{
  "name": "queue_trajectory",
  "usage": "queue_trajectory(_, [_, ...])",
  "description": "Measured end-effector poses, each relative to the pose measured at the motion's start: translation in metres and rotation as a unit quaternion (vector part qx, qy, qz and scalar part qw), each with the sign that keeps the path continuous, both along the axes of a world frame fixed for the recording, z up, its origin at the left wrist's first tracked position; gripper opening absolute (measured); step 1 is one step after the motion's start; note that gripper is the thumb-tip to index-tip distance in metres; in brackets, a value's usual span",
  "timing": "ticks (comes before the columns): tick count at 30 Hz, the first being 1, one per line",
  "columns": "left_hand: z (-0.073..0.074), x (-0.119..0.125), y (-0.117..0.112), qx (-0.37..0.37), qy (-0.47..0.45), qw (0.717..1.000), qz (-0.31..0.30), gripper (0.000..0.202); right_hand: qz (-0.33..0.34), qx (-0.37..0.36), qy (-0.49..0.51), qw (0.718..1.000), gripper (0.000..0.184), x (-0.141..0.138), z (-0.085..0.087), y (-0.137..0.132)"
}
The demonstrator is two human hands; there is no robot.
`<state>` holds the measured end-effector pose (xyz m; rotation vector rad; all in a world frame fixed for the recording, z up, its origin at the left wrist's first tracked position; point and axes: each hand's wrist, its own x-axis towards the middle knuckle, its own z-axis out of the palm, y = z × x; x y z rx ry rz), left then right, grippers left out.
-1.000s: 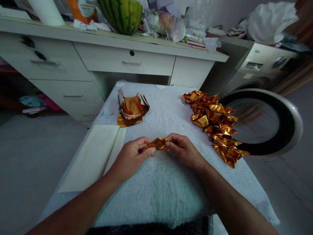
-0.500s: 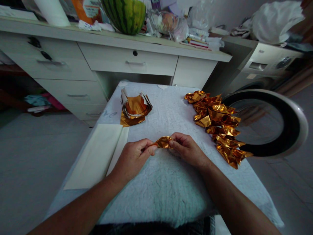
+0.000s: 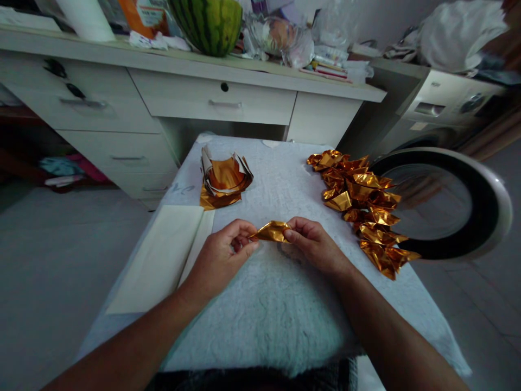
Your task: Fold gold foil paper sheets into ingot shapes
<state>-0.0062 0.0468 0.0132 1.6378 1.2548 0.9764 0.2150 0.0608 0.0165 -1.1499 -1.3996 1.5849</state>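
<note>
A folded piece of gold foil paper (image 3: 272, 232) is held over the middle of the cloth-covered table (image 3: 268, 304). My left hand (image 3: 226, 250) pinches its pointed left end between thumb and fingers. At its right end, my right hand (image 3: 311, 241) grips it with the thumb on the near side. Beyond my left hand sits a stack of curled gold foil sheets (image 3: 226, 179) with pale backs. Several folded gold foil pieces (image 3: 360, 201) lie in a long heap along the table's right side.
Flat cream paper sheets (image 3: 158, 260) lie at the table's left. Behind stands a white drawer desk (image 3: 256, 100) bearing a cut watermelon (image 3: 207, 24) and plastic bags. A washing machine's open round door (image 3: 443, 203) sits close by the table's right edge.
The foil piece has turned slightly and shows more of its face. My left fingers have loosened and shifted toward its tip, while my right hand has moved only a little.
</note>
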Motion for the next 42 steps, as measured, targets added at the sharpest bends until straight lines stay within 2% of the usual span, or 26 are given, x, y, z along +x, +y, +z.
queue_trajectory(5, [-0.001, -0.003, 0.000, 0.008, 0.016, 1.000, 0.019, 0.007, 0.007, -0.005, 0.009, 1.000, 0.034, 0.000, -0.001, 0.000])
queue_trajectory(15, [0.000, -0.002, 0.001, -0.060, -0.020, 0.998, 0.023, 0.015, 0.011, 0.007, -0.016, 1.000, 0.037, -0.001, 0.004, -0.001])
queue_trajectory(20, [0.004, -0.002, 0.001, -0.059, -0.019, 0.998, 0.014, 0.018, 0.010, 0.030, -0.047, 0.998, 0.036, -0.003, 0.004, -0.001])
queue_trajectory(29, [0.003, 0.001, 0.002, -0.061, 0.003, 0.998, 0.007, 0.010, -0.004, 0.089, -0.125, 0.988, 0.021, -0.008, -0.003, -0.001])
queue_trajectory(33, [0.002, 0.001, 0.001, -0.019, 0.064, 0.998, -0.018, 0.015, -0.043, 0.138, -0.207, 0.968, 0.025, -0.011, -0.003, -0.003])
queue_trajectory(36, [0.002, 0.002, 0.000, 0.028, 0.115, 0.992, -0.046, 0.023, -0.060, 0.157, -0.255, 0.952, 0.018, -0.014, -0.003, -0.003])
queue_trajectory(42, [-0.003, 0.005, -0.002, 0.082, 0.237, 0.966, -0.070, 0.034, -0.071, 0.187, -0.353, 0.914, 0.013, -0.020, -0.007, -0.003])
